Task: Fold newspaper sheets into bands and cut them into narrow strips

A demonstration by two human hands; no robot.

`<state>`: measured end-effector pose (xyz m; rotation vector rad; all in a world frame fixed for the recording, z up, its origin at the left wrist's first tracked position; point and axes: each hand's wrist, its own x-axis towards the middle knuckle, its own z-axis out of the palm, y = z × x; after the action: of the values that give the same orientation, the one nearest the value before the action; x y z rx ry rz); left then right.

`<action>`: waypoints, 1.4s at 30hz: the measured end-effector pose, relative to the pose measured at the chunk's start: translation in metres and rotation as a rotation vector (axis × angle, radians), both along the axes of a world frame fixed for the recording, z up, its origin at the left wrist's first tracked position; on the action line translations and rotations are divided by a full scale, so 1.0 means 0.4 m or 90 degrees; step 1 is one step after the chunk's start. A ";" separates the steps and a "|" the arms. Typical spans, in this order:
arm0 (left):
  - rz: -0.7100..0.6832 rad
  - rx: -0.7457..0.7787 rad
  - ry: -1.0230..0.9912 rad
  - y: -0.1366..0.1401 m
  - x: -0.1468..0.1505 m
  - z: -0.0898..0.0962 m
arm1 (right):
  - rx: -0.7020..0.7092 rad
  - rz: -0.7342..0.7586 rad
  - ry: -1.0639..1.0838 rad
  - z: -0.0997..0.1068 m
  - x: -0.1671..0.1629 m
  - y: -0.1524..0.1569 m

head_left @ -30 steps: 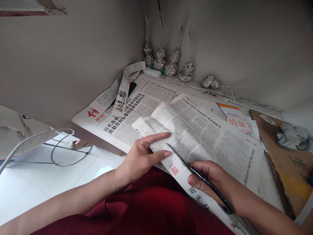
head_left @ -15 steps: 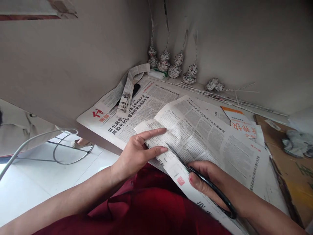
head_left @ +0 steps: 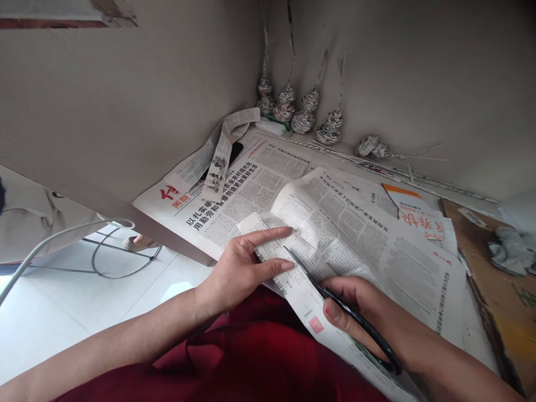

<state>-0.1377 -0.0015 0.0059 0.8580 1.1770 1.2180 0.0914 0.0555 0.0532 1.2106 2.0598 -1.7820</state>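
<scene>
My right hand (head_left: 355, 312) grips a pair of black-handled scissors (head_left: 377, 335), whose blades point up and left into a sheet of newspaper (head_left: 360, 240). Along the cut, a strip of newspaper (head_left: 316, 324) hangs off the near side, over my lap. My left hand (head_left: 247, 262) holds the sheet just beyond the scissor tips, thumb on the strip side and index finger stretched across the print. Part of the sheet bulges up in a fold behind the fingers. The other fingers of my left hand are hidden under the paper.
Another newspaper (head_left: 201, 223) covers the table's left side, with cut strips (head_left: 221, 162) and a dark object (head_left: 237, 152) on it. Several woven paper gourds (head_left: 304, 111) stand by the wall; one (head_left: 372, 146) lies beside thin paper rods (head_left: 444, 181). Cardboard (head_left: 481, 251) and a grey cloth (head_left: 513, 251) are at right.
The camera view has shifted slightly, so the background sits a little to the right. Both hands keep their holds, and the sheet's raised fold has changed shape slightly.
</scene>
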 end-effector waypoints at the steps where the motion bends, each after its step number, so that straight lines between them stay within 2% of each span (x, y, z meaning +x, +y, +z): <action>1: -0.004 0.003 -0.003 -0.001 0.001 0.000 | 0.002 0.000 0.006 0.001 -0.005 0.003; 6: 0.014 0.013 -0.002 -0.001 0.001 0.004 | 0.002 -0.006 0.016 0.002 -0.021 0.011; 11: 0.015 0.006 -0.013 0.000 0.004 0.001 | 0.047 0.005 -0.002 -0.006 -0.016 0.010; 16: 0.006 0.001 -0.021 0.002 0.005 -0.003 | 0.026 -0.012 0.011 -0.020 -0.012 0.011; 20: 0.053 -0.002 -0.037 0.008 -0.016 -0.006 | 0.021 -0.017 0.009 -0.025 -0.008 0.008; 24: 0.066 0.001 -0.034 0.012 -0.038 -0.008 | 0.000 -0.020 0.015 -0.021 -0.008 0.006; 30: 0.046 0.017 -0.016 0.006 -0.033 0.009 | -0.018 -0.012 0.060 -0.004 -0.038 0.017; 36: 0.049 0.017 -0.020 0.003 -0.035 0.013 | 0.037 0.001 0.016 0.001 -0.051 0.016; 42: 0.056 -0.001 -0.042 0.004 -0.037 0.003 | 0.035 -0.020 0.023 0.006 -0.060 0.012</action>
<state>-0.1524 0.0003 0.0071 0.7651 1.1734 1.3070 0.0673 0.0603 0.0555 1.2407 2.1341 -1.7860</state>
